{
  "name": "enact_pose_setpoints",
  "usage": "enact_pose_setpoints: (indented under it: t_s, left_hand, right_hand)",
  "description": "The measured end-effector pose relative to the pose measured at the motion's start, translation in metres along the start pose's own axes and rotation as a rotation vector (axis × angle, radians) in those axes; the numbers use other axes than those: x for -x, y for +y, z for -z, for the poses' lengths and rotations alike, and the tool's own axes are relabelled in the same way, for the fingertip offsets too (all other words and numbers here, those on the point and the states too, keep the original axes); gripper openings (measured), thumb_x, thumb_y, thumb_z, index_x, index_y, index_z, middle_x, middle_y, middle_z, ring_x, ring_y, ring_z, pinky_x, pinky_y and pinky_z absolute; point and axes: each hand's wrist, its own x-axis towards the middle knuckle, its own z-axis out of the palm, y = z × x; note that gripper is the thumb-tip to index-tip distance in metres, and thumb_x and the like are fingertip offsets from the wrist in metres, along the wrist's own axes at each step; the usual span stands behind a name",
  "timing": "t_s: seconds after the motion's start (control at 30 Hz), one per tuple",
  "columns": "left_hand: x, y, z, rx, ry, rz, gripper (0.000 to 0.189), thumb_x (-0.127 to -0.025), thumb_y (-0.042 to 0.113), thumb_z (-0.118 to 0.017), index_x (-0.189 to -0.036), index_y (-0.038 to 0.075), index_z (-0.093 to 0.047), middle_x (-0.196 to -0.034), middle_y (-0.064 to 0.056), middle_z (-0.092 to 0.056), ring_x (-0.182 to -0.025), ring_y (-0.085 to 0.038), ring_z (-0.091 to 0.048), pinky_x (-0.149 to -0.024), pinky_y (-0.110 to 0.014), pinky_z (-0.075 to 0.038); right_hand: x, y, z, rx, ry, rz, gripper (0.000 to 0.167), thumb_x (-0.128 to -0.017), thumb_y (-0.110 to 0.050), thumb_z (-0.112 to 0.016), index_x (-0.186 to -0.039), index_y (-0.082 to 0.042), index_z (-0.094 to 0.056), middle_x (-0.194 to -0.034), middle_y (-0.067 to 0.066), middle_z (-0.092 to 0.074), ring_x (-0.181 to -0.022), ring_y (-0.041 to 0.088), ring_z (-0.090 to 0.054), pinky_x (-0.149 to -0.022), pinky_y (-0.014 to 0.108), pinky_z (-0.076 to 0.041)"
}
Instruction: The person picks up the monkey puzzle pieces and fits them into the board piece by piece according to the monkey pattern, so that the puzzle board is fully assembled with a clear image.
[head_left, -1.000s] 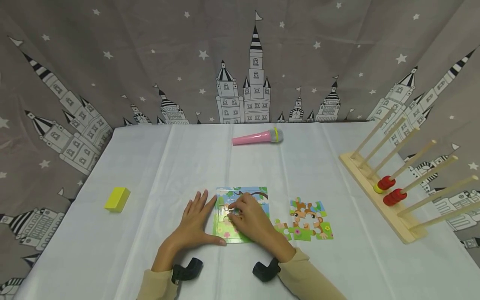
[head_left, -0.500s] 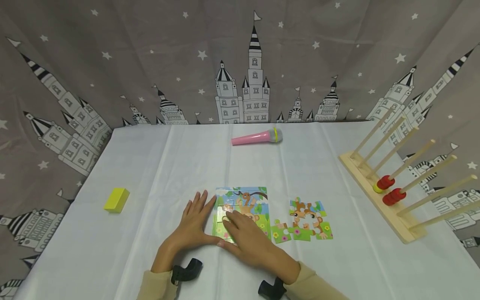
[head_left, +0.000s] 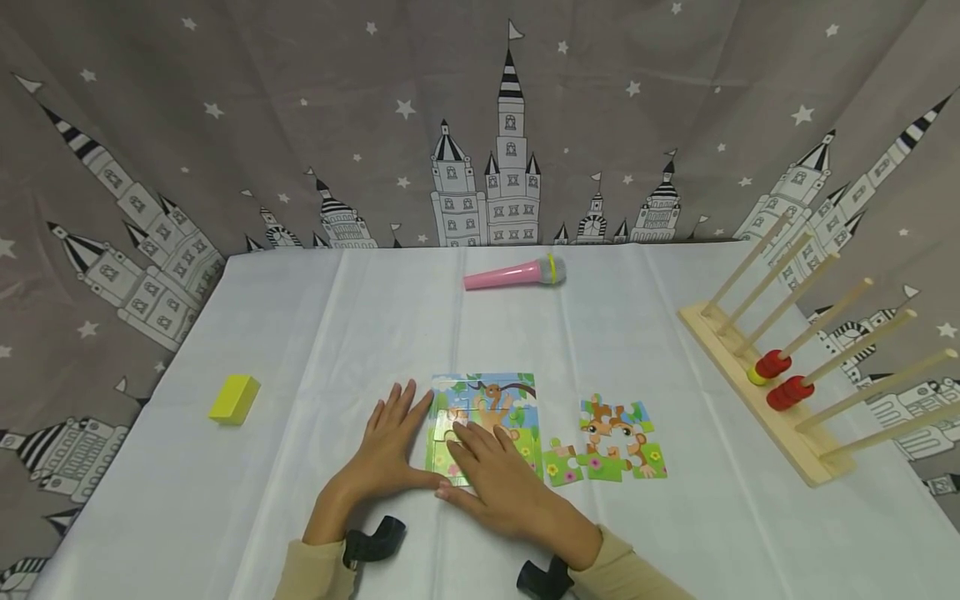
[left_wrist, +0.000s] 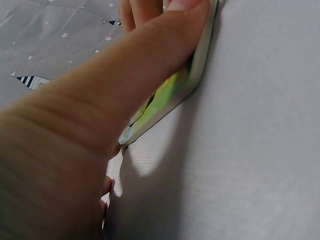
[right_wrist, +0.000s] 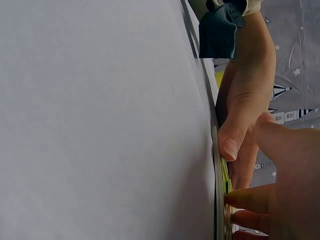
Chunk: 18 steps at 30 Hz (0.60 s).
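Note:
A square jigsaw puzzle board with a monkey picture lies at the middle of the white table. My left hand rests spread along its left side, with the thumb over the near left corner. Straight fingers of my right hand press on the lower part of the picture, hiding some of it. In the right wrist view, those fingertips touch the puzzle's top face. Just right of the board, several loose jigsaw pieces lie together, partly forming another monkey.
A pink toy microphone lies toward the back. To the left sits a yellow block. On the right stands a wooden peg rack with red rings on two pegs. A grey castle-print curtain hangs behind the table.
The right hand has gone from pinching at the board's middle to lying lower with straightened fingers on it, uncovering the upper picture. The left hand has stayed put.

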Motion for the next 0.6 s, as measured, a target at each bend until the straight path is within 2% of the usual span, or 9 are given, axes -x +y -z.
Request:
enact_pose_setpoints:
  t_s: [0.27, 0.47, 0.6]
  left_hand:
    - [0.0004, -0.0002, -0.0008, 0.002, 0.008, -0.014, 0.117, -0.052, 0.052, -0.08, -0.144, 0.008, -0.022, -0.152, -0.02, -0.009, -0.14, -0.039, -0.001, -0.111, -0.055, -0.001]
    - [-0.0002, -0.0019, -0.0012, -0.006, 0.009, -0.024, 0.11, -0.053, 0.055, -0.079, -0.144, 0.018, -0.027, -0.152, -0.02, -0.007, -0.14, -0.04, 0.0, -0.111, -0.056, 0.0]
    - [-0.0003, -0.002, -0.0011, -0.023, 0.008, -0.035, 0.105, -0.054, 0.057, -0.077, -0.142, 0.023, -0.032, -0.151, -0.022, -0.008, -0.139, -0.041, 0.0, -0.111, -0.057, 0.0]
  right_hand:
    - [-0.0021, 0.0011, 0.0009, 0.029, 0.029, 0.008, 0.058, -0.094, -0.052, -0.031, -0.133, -0.011, -0.043, -0.144, 0.008, -0.035, -0.135, 0.026, -0.031, -0.108, 0.054, -0.026]
    - [-0.0038, 0.0013, 0.0005, 0.075, 0.051, 0.017, 0.057, -0.094, -0.052, -0.032, -0.13, -0.01, -0.046, -0.142, 0.008, -0.039, -0.132, 0.025, -0.035, -0.106, 0.051, -0.031]
    - [-0.0047, 0.0006, 0.0018, 0.081, 0.035, 0.009, 0.057, -0.094, -0.052, -0.033, -0.13, -0.011, -0.047, -0.142, 0.007, -0.039, -0.132, 0.024, -0.035, -0.107, 0.051, -0.029]
